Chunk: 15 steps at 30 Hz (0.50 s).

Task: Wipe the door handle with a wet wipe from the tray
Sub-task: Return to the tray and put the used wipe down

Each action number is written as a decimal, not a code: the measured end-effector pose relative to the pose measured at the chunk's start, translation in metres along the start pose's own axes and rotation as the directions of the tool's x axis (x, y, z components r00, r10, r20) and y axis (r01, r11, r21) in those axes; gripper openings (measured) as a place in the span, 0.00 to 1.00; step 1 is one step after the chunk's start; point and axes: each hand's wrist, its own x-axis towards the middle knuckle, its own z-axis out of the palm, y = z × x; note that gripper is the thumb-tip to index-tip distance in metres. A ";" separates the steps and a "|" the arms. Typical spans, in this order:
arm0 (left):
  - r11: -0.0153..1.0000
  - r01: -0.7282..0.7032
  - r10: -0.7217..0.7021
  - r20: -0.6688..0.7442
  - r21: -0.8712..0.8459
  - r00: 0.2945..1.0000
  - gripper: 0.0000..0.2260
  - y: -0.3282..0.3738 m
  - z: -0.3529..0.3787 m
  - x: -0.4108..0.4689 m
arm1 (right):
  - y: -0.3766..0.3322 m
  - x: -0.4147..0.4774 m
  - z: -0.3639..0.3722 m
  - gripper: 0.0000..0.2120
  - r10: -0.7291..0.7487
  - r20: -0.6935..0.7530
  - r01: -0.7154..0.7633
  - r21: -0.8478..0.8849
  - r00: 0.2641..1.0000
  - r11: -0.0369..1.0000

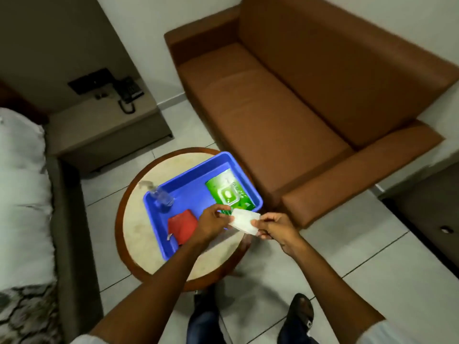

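Both hands hold one white wet wipe [244,221] over the near right corner of a blue tray [191,192]. The left hand [213,223] pinches its left edge between thumb and fingers, and the right hand [275,228] grips its right end; part of the wipe is hidden behind the right hand's fingers. The tray sits on a small round counter [146,219] with a dark wooden rim. Inside the tray, a green wipe packet [227,193] lies at the right with its clear flap lifted, a red cloth [182,225] lies at the near left, partly covered by the left forearm, and a clear bottle [161,194] leans at the far left, blurred and hard to make out. A brown sofa [298,95] stands on the far right. A bed [22,194] is cut off at the left edge. No door handle shows in this view.
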 end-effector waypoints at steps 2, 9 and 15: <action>1.000 -0.009 0.012 -0.124 0.024 0.992 0.11 -0.020 -0.037 0.014 | 0.000 0.015 0.047 0.12 -0.016 -0.044 0.014 -0.036 0.999 0.999; 0.968 -0.103 0.123 -0.074 0.230 0.990 0.07 -0.073 -0.115 0.119 | 0.012 0.109 0.177 0.12 -0.147 -0.256 0.092 -0.215 0.955 0.972; 0.966 -0.050 0.075 -0.088 0.254 0.993 0.10 -0.110 -0.122 0.207 | 0.031 0.209 0.221 0.11 -0.095 -0.353 0.010 -0.237 0.931 0.971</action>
